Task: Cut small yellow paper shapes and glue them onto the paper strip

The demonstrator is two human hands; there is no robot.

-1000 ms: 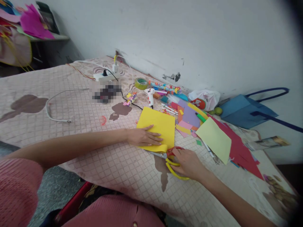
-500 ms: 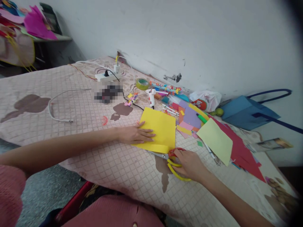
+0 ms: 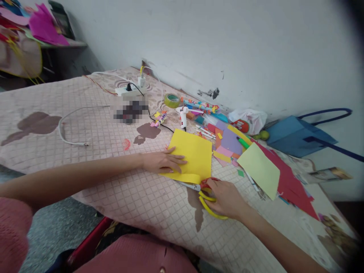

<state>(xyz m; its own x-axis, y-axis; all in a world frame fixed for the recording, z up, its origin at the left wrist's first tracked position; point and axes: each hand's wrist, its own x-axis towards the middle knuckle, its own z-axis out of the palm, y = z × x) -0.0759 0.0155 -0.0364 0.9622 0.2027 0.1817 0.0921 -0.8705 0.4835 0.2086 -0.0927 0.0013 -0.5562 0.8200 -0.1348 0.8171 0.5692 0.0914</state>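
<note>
A yellow sheet (image 3: pixel 196 153) lies on the patterned tablecloth in front of me. My left hand (image 3: pixel 162 162) rests flat on its left part, fingers spread. In my right hand (image 3: pixel 224 197) is a pair of scissors (image 3: pixel 209 208) with red and yellow handles, at the sheet's near right corner. The blades run leftward along the near edge and are partly hidden under the sheet. A narrow strip of the sheet curls up just above them.
Behind the sheet stand a white glue gun (image 3: pixel 182 116) and a tape roll (image 3: pixel 172 100). Coloured scraps, a pale green sheet (image 3: pixel 261 168) and red sheets (image 3: pixel 294 193) lie to the right. A blue bag (image 3: pixel 298 132) leans by the wall. A power strip (image 3: pixel 127 91) sits farther back.
My right hand and the scissors have shifted slightly left along the near edge of the yellow sheet. My left hand stays in place on it.
</note>
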